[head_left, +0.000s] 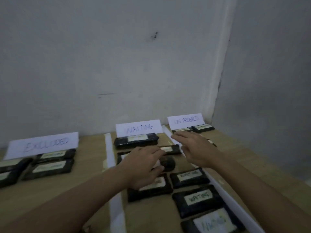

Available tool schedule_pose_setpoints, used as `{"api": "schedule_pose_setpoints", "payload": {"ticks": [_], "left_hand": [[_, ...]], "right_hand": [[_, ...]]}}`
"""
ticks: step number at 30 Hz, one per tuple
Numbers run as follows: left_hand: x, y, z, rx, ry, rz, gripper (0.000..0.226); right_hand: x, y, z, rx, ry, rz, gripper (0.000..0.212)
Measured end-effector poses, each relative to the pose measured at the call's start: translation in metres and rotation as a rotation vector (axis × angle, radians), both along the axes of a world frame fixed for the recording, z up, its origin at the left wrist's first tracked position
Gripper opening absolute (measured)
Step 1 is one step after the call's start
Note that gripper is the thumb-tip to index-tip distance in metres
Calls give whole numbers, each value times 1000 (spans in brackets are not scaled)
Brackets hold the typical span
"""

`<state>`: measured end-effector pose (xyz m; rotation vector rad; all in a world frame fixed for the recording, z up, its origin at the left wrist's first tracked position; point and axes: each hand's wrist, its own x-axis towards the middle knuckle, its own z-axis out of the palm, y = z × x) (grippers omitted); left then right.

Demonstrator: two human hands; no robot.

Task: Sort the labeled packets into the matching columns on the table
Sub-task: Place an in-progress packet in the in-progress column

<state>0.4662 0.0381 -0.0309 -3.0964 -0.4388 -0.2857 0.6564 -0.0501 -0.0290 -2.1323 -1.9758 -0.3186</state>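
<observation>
Where the grey wall fills the upper frame, we see the tan wooden table [87,190] below, split by white tape strips [110,153]. White paper signs reading EXCLUDED [42,144], WAITING [138,128] and ON PROGRESS [186,121] stand at its back edge. Black labeled packets [196,200] lie in every column, most in the centre. Our left hand [143,167] rests, fingers loosely curled, on a centre packet; whether it grips, we cannot tell. Our right hand [196,148] hovers with fingers spread, holding nothing.
</observation>
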Motion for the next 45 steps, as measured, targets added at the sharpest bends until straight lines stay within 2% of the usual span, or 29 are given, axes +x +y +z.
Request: {"api": "schedule_pose_setpoints", "payload": {"ticks": [2,9,20,24,28,33,37,39,42,45], "left_hand": [[-31,2,1,37,33,38,56],[-151,7,3,65,131,173,49],[-304,-9,7,46,67,336,44],[-344,-13,1,38,35,369,41],[-368,-17,-7,-2,12,385,40],[-371,-19,-16,-46,-23,411,42],[-361,-15,-16,-126,-118,431,43],[-353,-9,-14,-208,-247,425,38],[-342,0,-8,-519,-559,468,27],[-332,7,-1,-898,-844,477,26]], "right_hand": [[-30,-3,4,38,-14,81,49],[-139,-13,14,33,5,219,48],[-288,-7,1,-80,24,361,44],[-328,-7,-4,-134,94,391,45],[-356,-6,-8,-266,116,497,56],[-357,7,-9,-256,128,547,42],[-344,21,-3,-14,428,435,28],[-339,28,1,83,754,368,26],[-336,37,10,106,1270,292,25],[-329,43,15,150,1477,255,21]]}}
